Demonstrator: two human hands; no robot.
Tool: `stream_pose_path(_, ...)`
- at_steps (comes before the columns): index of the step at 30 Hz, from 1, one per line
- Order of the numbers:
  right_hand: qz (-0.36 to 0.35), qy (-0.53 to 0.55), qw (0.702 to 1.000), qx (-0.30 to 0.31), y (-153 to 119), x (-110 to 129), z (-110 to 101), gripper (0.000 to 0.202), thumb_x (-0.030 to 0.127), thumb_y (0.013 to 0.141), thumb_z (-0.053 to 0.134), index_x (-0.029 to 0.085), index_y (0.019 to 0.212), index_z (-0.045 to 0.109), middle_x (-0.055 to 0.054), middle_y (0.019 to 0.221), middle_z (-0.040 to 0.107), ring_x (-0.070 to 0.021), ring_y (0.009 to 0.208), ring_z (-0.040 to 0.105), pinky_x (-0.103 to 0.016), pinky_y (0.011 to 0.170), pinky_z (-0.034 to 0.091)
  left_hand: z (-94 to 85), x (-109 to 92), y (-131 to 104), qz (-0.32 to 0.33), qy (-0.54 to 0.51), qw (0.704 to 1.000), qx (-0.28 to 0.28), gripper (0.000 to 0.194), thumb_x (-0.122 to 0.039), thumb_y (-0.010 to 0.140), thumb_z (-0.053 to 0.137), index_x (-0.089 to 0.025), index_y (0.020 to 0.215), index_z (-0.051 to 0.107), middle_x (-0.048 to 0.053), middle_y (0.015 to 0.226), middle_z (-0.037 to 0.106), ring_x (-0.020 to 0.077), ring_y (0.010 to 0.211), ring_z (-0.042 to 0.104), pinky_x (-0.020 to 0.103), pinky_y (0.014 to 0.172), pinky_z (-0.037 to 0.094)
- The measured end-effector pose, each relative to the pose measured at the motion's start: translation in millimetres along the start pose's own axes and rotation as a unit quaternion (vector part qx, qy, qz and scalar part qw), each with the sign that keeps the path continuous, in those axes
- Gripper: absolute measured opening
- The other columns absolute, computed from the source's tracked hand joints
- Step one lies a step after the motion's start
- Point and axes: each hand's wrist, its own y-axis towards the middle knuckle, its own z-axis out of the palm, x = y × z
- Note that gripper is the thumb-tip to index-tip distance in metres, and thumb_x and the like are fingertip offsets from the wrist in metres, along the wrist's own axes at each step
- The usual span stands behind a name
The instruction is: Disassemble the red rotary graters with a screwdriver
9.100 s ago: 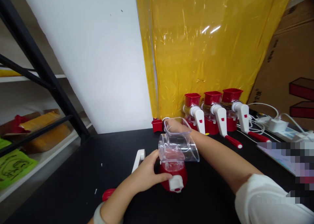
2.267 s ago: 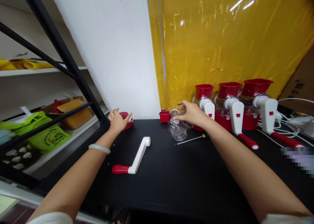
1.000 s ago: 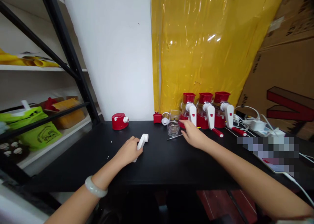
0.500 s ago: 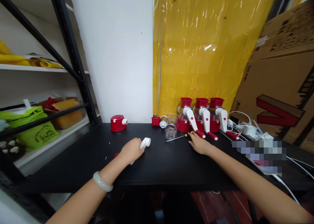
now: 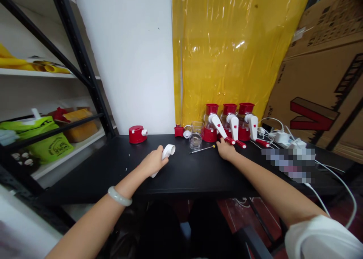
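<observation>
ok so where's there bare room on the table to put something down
One patch on the table lies between the left hand and right hand, nearer than the screwdriver. Another lies left of the left hand, nearer than the red base, with two white scraps. Crowded: the back, from red cup to grinders and adapters.

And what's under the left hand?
The left hand grips a white crank arm: its round, hollow end shows past the hand, and a sliver shows lower down. The middle of the crank arm is covered, so I can't see it.
</observation>
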Motion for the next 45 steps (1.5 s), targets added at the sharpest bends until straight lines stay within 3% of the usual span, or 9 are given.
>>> stream_pose_path(7,0.015,-0.062,0.998,-0.022,-22.8,8.5,-5.2,0.045,0.005,0.095,0.026,0.011,0.126,0.058,-0.025,0.126,0.056,-0.0317,0.105,0.067,-0.047,0.075,0.055,4.7,-5.2,-5.3,-0.016,-0.208,0.976,0.055,0.025,-0.036,0.086,0.054,-0.018,0.103,0.047,0.010,0.099,0.065,0.0184,0.063,0.066,0.026,0.049,0.047)
stream_pose_path(12,-0.002,-0.086,0.996,-0.023,-29.7,13.3,-10.9,0.048,0.001,0.093,0.025,0.004,0.127,0.058,-0.027,0.115,0.062,-0.0320,0.096,0.071,-0.045,0.071,0.056,1.4,-11.8,16.8,-0.013,-0.360,0.928,0.094,0.019,-0.024,0.082,0.057,-0.017,0.098,0.051,0.000,0.072,0.059,0.0152,0.056,0.061,0.025,0.047,0.050)
stream_pose_path(16,-0.004,-0.106,0.994,-0.039,-37.6,26.2,-20.4,0.046,-0.003,0.089,0.027,0.000,0.109,0.068,-0.030,0.113,0.063,-0.0326,0.090,0.072,-0.041,0.066,0.057,4.0,-17.8,48.3,-0.043,-0.467,0.882,0.055,0.019,-0.015,0.077,0.054,-0.017,0.094,0.047,-0.003,0.065,0.057,0.0126,0.050,0.060,0.025,0.048,0.050)
stream_pose_path(25,-0.111,-0.129,0.969,-0.176,-64.5,9.3,-47.4,0.032,0.005,0.085,0.048,0.023,0.101,0.069,-0.008,0.079,0.070,-0.0226,0.055,0.069,-0.027,0.045,0.044,11.2,-1.9,98.8,0.052,-0.571,0.819,-0.039,0.020,-0.025,0.065,0.058,-0.019,0.079,0.045,-0.008,0.054,0.051,0.0091,0.041,0.051,0.025,0.046,0.047)
stream_pose_path(29,-0.243,-0.020,0.924,-0.294,-38.9,-18.8,-71.4,0.012,0.027,0.085,0.062,0.027,0.094,0.070,-0.007,0.085,0.071,-0.0239,0.076,0.069,-0.030,0.057,0.051,17.2,3.5,97.8,0.022,-0.643,0.761,-0.080,0.030,-0.029,0.063,0.062,-0.020,0.084,0.044,-0.008,0.061,0.052,0.0078,0.042,0.046,0.025,0.042,0.046)
stream_pose_path(33,-0.267,0.194,0.881,-0.340,-2.6,-21.5,-83.6,0.024,0.039,0.090,0.057,0.025,0.105,0.069,-0.009,0.092,0.072,-0.0233,0.084,0.066,-0.034,0.072,0.054,14.8,4.2,89.3,-0.033,-0.699,0.709,-0.085,0.027,-0.029,0.066,0.062,-0.021,0.081,0.042,-0.008,0.060,0.050,0.0055,0.039,0.040,0.020,0.038,0.036)
stream_pose_path(36,-0.216,0.387,0.834,-0.330,10.4,-7.6,-67.6,0.024,0.041,0.087,0.059,0.024,0.099,0.070,-0.008,0.095,0.074,-0.0222,0.085,0.069,-0.033,0.077,0.056,9.4,6.1,84.7,-0.068,-0.732,0.675,-0.055,0.027,-0.028,0.066,0.064,-0.020,0.083,0.044,-0.007,0.061,0.050,0.0044,0.039,0.037,0.018,0.037,0.030)
stream_pose_path(39,-0.126,0.528,0.798,-0.262,9.4,5.0,-40.9,0.030,0.049,0.080,0.065,0.023,0.093,0.071,-0.003,0.073,0.072,-0.0179,0.057,0.066,-0.028,0.055,0.054,7.2,6.7,82.2,-0.071,-0.747,0.660,-0.020,0.029,-0.028,0.065,0.065,-0.019,0.087,0.047,-0.007,0.061,0.048,0.0040,0.039,0.034,0.018,0.036,0.026)
stream_pose_path(45,-0.012,0.622,0.763,-0.178,3.3,4.2,-14.6,0.042,0.064,0.072,0.066,0.023,0.083,0.071,-0.002,0.047,0.059,-0.0181,0.035,0.053,-0.027,0.035,0.042,14.5,-3.3,76.3,-0.067,-0.722,0.688,-0.019,0.031,-0.028,0.065,0.063,-0.020,0.090,0.047,-0.006,0.062,0.052,0.0048,0.039,0.035,0.019,0.036,0.027)
